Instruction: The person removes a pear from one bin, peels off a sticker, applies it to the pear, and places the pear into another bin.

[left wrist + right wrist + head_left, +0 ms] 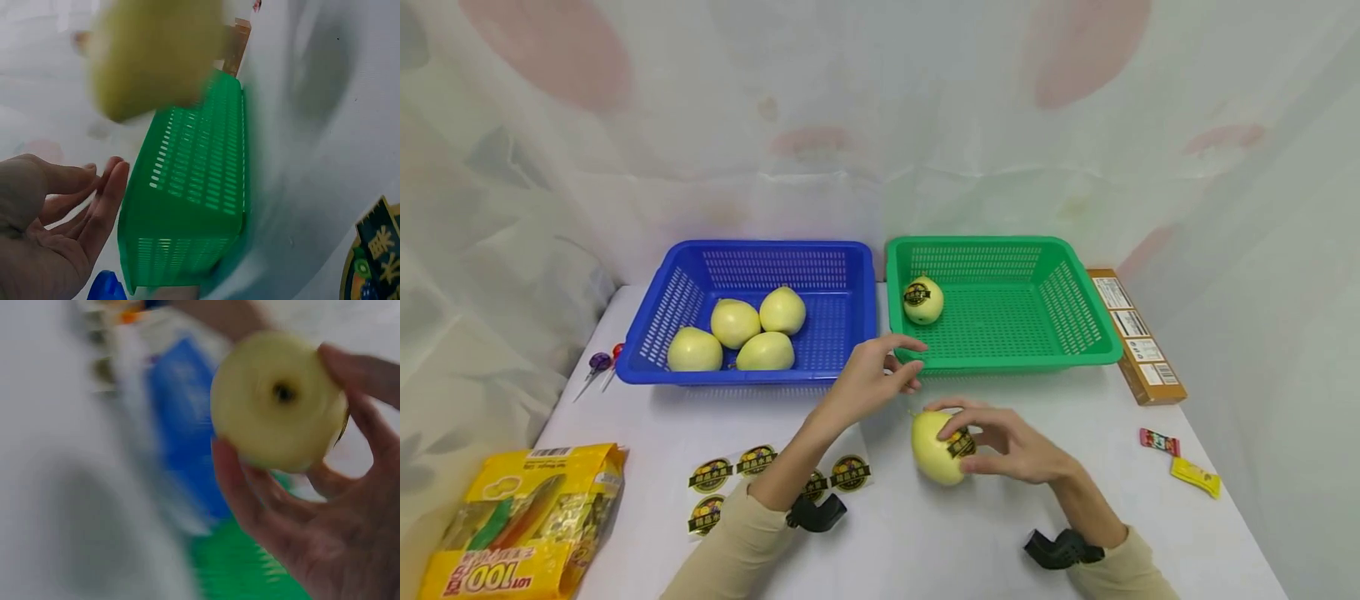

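Note:
In the head view my right hand (1018, 443) grips a pale yellow pear (928, 454) above the white table, in front of the green basket (1015, 363). A black and gold oval sticker (961, 442) shows on the pear's side, partly behind the fingers. The right wrist view shows the pear's dark-dimpled end (262, 412), fingers spread round it. My left hand (874, 377) holds nothing; its fingers are loosely bent near the green basket's front left corner. Inside that basket lies one stickered pear (927, 312). The blue basket (748, 377) holds several pears (766, 352) showing no stickers.
A sheet of oval stickers (850, 472) lies partly under my left forearm. A yellow candy bag (512, 525) is at front left, with lollipops (599, 362) beside the blue basket. On the right are a brown box (1138, 342), a red-wrapped candy (1159, 442) and a yellow-wrapped candy (1197, 477).

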`<state>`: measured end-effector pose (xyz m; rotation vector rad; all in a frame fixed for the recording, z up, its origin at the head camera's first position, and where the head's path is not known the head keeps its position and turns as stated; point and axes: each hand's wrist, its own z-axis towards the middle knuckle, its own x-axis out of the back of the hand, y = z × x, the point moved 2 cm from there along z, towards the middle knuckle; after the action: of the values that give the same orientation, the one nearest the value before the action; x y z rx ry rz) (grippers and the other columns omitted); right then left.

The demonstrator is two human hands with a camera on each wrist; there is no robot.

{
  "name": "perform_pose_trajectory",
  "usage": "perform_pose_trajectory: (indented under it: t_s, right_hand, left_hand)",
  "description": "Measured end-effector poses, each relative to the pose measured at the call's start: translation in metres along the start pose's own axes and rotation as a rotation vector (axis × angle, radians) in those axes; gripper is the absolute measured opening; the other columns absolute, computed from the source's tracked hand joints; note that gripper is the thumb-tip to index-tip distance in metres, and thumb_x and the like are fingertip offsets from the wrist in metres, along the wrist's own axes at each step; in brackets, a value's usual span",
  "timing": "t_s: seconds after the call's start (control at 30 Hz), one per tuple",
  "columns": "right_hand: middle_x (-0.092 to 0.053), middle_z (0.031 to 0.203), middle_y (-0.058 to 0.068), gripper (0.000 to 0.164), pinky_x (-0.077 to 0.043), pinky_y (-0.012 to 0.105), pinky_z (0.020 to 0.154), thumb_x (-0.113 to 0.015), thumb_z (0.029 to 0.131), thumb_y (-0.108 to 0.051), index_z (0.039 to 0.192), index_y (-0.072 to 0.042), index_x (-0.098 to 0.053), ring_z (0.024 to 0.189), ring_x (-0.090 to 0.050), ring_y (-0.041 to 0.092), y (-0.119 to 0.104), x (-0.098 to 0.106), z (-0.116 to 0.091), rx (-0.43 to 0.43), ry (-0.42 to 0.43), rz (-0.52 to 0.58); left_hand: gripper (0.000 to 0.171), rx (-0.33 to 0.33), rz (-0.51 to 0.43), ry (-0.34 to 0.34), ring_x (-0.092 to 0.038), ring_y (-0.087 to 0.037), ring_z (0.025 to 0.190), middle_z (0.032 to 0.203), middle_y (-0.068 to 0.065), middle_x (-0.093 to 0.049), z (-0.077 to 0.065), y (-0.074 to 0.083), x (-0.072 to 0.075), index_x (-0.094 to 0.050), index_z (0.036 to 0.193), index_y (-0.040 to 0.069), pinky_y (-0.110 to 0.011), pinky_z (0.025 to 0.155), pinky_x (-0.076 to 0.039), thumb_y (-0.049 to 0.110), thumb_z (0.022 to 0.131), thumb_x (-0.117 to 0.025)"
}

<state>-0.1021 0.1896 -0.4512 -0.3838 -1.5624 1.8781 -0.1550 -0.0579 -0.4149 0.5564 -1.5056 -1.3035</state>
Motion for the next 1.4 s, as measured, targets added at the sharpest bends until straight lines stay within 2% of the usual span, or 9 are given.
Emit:
perform_pose_trajectory:
  t_s: [0.1, 0.2, 0.27, 0.37, 0.53, 0.73, 0.97, 1.23, 1.4]
  right_hand:
    - [-0.047, 0.164, 0.019, 0.048, -0.064, 0.035, 0.104, -0.063, 0.094, 0.02, 0.137, -0.001, -0.065, 0.15, -0.05, 0.022, -0.03, 0.037, 0.004, 0.147, 0.017, 0.033]
    - [-0.051, 0.162, 0.015, 0.045, -0.062, 0.027, 0.105, -0.065, 0.094, 0.02, 0.136, 0.005, -0.064, 0.15, -0.051, 0.02, -0.051, 0.082, 0.018, 0.143, 0.142, -0.116]
    - [-0.056, 0.157, 0.011, 0.042, -0.059, 0.023, 0.107, -0.069, 0.097, 0.014, 0.137, 0.004, -0.064, 0.148, -0.051, 0.012, -0.055, 0.114, 0.033, 0.035, 0.238, -0.251]
    - [-0.062, 0.154, 0.006, 0.04, -0.053, 0.028, 0.109, -0.073, 0.102, -0.003, 0.142, -0.005, -0.066, 0.141, -0.056, 0.006, -0.049, 0.156, 0.059, -0.209, 0.315, -0.398]
    - [-0.05, 0.166, 0.008, 0.046, -0.061, 0.052, 0.101, -0.072, 0.106, -0.02, 0.15, -0.014, -0.062, 0.13, -0.066, 0.028, -0.021, 0.198, 0.097, -0.54, 0.249, -0.372]
    - [-0.039, 0.172, 0.017, 0.052, -0.056, 0.07, 0.111, -0.067, 0.109, -0.021, 0.158, -0.01, -0.053, 0.145, -0.052, 0.043, 0.002, 0.207, 0.119, -0.708, 0.166, -0.305]
    - [-0.036, 0.174, 0.019, 0.054, -0.053, 0.07, 0.116, -0.062, 0.111, -0.013, 0.162, -0.006, -0.047, 0.152, -0.045, 0.048, 0.019, 0.193, 0.127, -0.806, 0.17, -0.236]
    - [-0.03, 0.176, 0.022, 0.061, -0.053, 0.068, 0.116, -0.067, 0.108, -0.013, 0.164, -0.009, -0.045, 0.155, -0.04, 0.049, 0.03, 0.184, 0.133, -0.791, 0.175, -0.242]
    - [-0.025, 0.179, 0.02, 0.067, -0.049, 0.07, 0.12, -0.07, 0.106, -0.009, 0.166, -0.011, -0.042, 0.162, -0.03, 0.047, 0.027, 0.184, 0.13, -0.775, 0.11, -0.253]
  left_hand:
    - [0.029, 0.043, -0.018, -0.018, -0.083, -0.028, 0.081, 0.103, -0.021, -0.082, 0.005, -0.001, -0.006, -0.071, 0.134, 0.002, -0.045, 0.075, -0.071, 0.007, 0.105, -0.07]
    - [0.028, 0.075, -0.039, -0.005, -0.083, -0.027, 0.081, 0.104, -0.022, -0.082, 0.007, -0.002, -0.011, -0.073, 0.132, 0.002, -0.051, 0.078, -0.071, 0.006, 0.105, -0.071]
    - [0.027, 0.088, -0.055, 0.012, -0.082, -0.025, 0.08, 0.104, -0.021, -0.082, 0.008, -0.004, -0.013, -0.074, 0.131, 0.002, -0.053, 0.079, -0.07, 0.005, 0.104, -0.07]
    - [0.026, 0.095, -0.06, 0.032, -0.082, -0.02, 0.078, 0.099, -0.019, -0.083, 0.009, -0.006, -0.018, -0.075, 0.13, 0.002, -0.053, 0.078, -0.07, 0.004, 0.105, -0.069]
    - [0.026, 0.086, -0.079, 0.065, -0.083, -0.029, 0.079, 0.092, -0.017, -0.083, 0.009, -0.009, -0.022, -0.075, 0.13, 0.001, -0.052, 0.074, -0.07, 0.002, 0.105, -0.068]
    - [0.023, 0.088, -0.11, 0.087, -0.083, -0.032, 0.079, 0.089, -0.017, -0.083, 0.009, -0.012, -0.023, -0.077, 0.126, 0.002, -0.033, 0.068, -0.07, 0.002, 0.105, -0.068]
    - [0.023, 0.095, -0.115, 0.094, -0.084, -0.028, 0.078, 0.094, -0.02, -0.083, 0.01, -0.012, -0.024, -0.077, 0.126, 0.002, -0.025, 0.068, -0.068, 0.001, 0.105, -0.068]
    - [0.023, 0.071, -0.131, 0.104, -0.082, -0.046, 0.087, 0.103, -0.027, -0.082, 0.01, -0.013, -0.026, -0.077, 0.126, 0.0, -0.058, 0.077, -0.069, -0.001, 0.104, -0.067]
    - [0.024, 0.049, -0.132, 0.092, -0.082, -0.044, 0.087, 0.111, -0.031, -0.079, 0.01, -0.014, -0.026, -0.076, 0.127, -0.002, -0.059, 0.078, -0.069, 0.0, 0.105, -0.067]
